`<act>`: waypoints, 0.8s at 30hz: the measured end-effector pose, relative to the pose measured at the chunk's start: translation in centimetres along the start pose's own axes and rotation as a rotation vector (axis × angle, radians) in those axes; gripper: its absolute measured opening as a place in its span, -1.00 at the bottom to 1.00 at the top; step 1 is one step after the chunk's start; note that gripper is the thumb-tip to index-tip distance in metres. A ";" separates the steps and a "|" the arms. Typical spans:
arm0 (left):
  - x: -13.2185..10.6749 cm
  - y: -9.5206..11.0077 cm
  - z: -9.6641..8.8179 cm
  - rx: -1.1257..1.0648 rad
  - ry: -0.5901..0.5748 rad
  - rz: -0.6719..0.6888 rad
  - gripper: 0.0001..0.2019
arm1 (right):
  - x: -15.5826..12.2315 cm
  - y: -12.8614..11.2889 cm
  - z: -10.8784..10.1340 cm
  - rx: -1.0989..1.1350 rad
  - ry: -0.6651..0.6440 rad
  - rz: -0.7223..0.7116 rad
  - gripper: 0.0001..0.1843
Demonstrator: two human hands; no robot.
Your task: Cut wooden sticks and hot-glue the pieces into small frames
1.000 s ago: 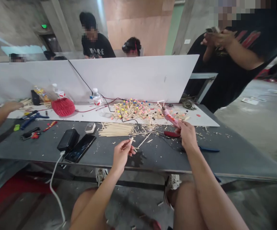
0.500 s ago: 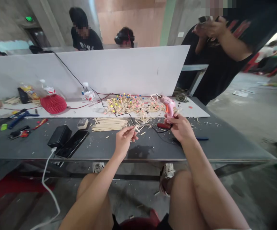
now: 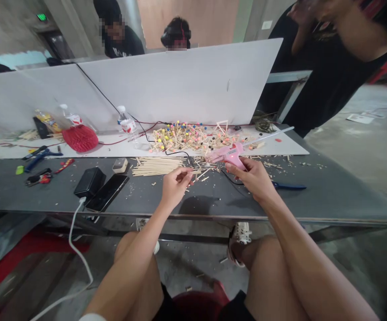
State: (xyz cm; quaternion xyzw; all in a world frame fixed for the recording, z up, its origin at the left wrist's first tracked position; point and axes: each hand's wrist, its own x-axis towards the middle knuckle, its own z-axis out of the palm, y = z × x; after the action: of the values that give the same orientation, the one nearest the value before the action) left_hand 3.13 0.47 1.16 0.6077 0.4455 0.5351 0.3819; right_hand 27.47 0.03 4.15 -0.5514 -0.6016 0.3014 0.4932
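Observation:
My right hand (image 3: 252,178) is closed round the handle of a pink glue gun (image 3: 226,154), whose nozzle points left toward my left hand. A clear glue stick (image 3: 273,133) juts from its back. My left hand (image 3: 175,185) pinches a small wooden stick piece (image 3: 193,174) over the grey table (image 3: 330,196). Just beyond lie a bundle of bare wooden sticks (image 3: 156,166) and a heap of sticks with coloured beads (image 3: 190,137).
A black box (image 3: 89,182), a phone (image 3: 108,191) with a white cable (image 3: 78,249), pliers (image 3: 39,155), a red cap-like object (image 3: 80,138) and water bottles (image 3: 126,125) sit at the left. A white partition (image 3: 180,84) stands behind. One person stands at the right (image 3: 330,67), others sit beyond the board.
My right hand has tipped the glue gun from upright to lying level, nozzle toward my left hand. My left hand has stayed at the sticks. The view has shifted down slightly.

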 end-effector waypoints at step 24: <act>0.4 -0.5 -2.2 0.171 -0.005 0.025 -0.79 | -0.9 1.3 2.2 0.070 -0.187 -0.075 -0.76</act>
State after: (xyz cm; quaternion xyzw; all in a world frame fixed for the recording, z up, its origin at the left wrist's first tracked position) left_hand 0.95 1.00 1.16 0.6448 0.4812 0.4983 0.3230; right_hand 25.80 -0.16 2.01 -0.4802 -0.6544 0.3538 0.4647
